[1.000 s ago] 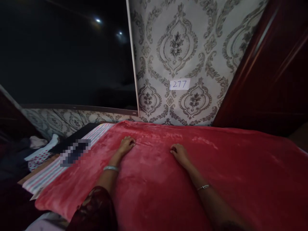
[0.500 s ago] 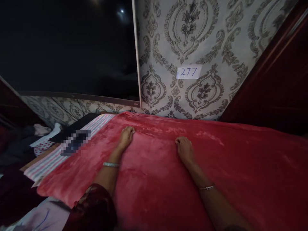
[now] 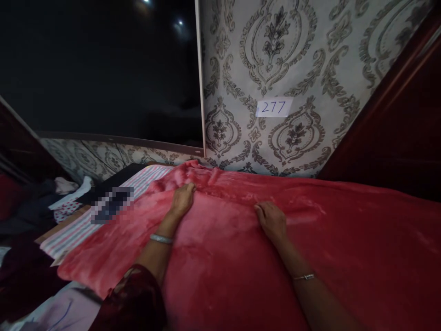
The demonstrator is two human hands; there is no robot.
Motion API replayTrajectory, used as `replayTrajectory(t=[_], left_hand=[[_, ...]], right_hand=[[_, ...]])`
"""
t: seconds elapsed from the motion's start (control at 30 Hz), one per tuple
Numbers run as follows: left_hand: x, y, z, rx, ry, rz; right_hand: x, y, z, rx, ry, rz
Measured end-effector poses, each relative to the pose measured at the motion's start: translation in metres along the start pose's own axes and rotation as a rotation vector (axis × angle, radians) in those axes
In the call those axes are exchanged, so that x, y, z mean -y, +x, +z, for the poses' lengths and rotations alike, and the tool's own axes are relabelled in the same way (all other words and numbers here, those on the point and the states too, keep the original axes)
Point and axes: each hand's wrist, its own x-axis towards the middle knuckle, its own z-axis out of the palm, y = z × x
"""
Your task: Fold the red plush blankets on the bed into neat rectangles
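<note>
Red blanket [image 3: 220, 257]: spread over a support that it covers (kind of support cannot be determined), in front of the patterned wall [image 3: 234, 92].
Long axis: appears to run left to right, roughly along the wall; right end and near side pass out of view, so full extent is unconfirmed.
Edges: far edge follows the foot of the wall; left edge slants from the upper middle down toward the lower left.
Surface: bunched into small folds at the far left corner, smoother between the arms.
Left hand [image 3: 182, 201]: back of hand up, grip closed on the blanket just short of the folds; pale bracelet [image 3: 161, 239] at the wrist.
Right hand [image 3: 272, 222]: well apart from the left, fingers curled inward, grip likewise closed on the blanket; thin bracelet [image 3: 303, 277] at the wrist.
Between hands: a crease in the pile runs from one to the other.
Left margin: striped cloth [image 3: 65, 239] shows beside the blanket, a pixelated dark item lying on it.
Wall marking: paper slip [image 3: 274, 107] reading "277", right of the dark screen [image 3: 96, 73].
</note>
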Motion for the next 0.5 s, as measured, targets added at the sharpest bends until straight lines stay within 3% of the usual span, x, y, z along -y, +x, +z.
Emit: replayTrajectory(t=[0.2, 0.5], left_hand=[[-0.007, -0.005, -0.005, 0.087, 0.071, -0.018], [-0.01, -0.012, -0.008, 0.15, 0.082, -0.074]], right_hand=[[-0.001, -0.003, 0.002, 0.2, 0.029, -0.065], [-0.008, -0.006, 0.003, 0.281, 0.066, 0.022]])
